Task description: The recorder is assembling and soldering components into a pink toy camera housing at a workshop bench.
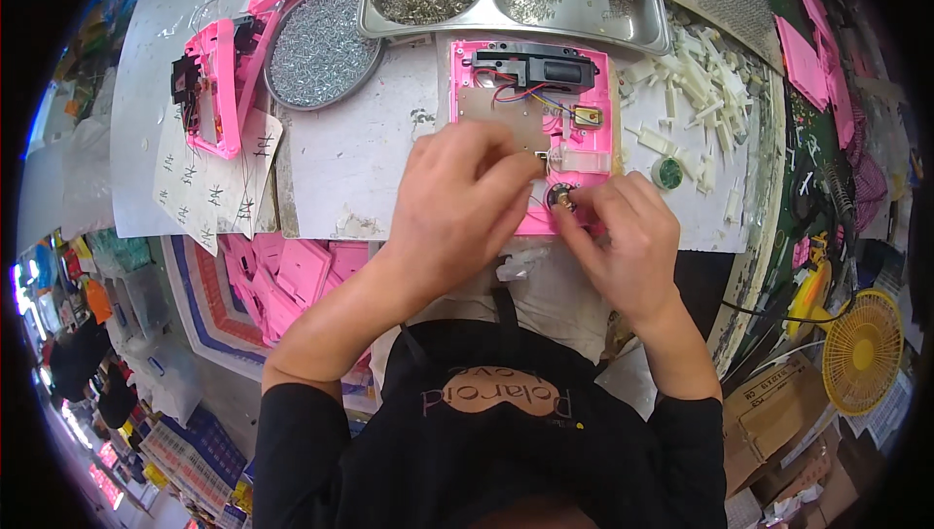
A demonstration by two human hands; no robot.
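Note:
A pink plastic housing [597,76] lies in front of me on the worktable, its inside facing up. It holds a black mechanism [559,72], a brown circuit board [486,106], thin coloured wires and a clear plastic piece [584,161]. My left hand [452,198] reaches over the board, thumb and forefinger pinched at its right edge; what they grip is too small to tell. With thumb and forefinger, my right hand [628,237] pinches a small round black part with a brass-coloured middle [561,197] at the housing's near edge.
Metal trays [660,28] of small springs and a round dish [272,86] of screws stand behind. White plastic pieces [696,72] and a green roll [667,173] lie right. Another pink assembly [226,91] sits left. Below are pink parts [292,271]; a yellow fan [862,354] stands right.

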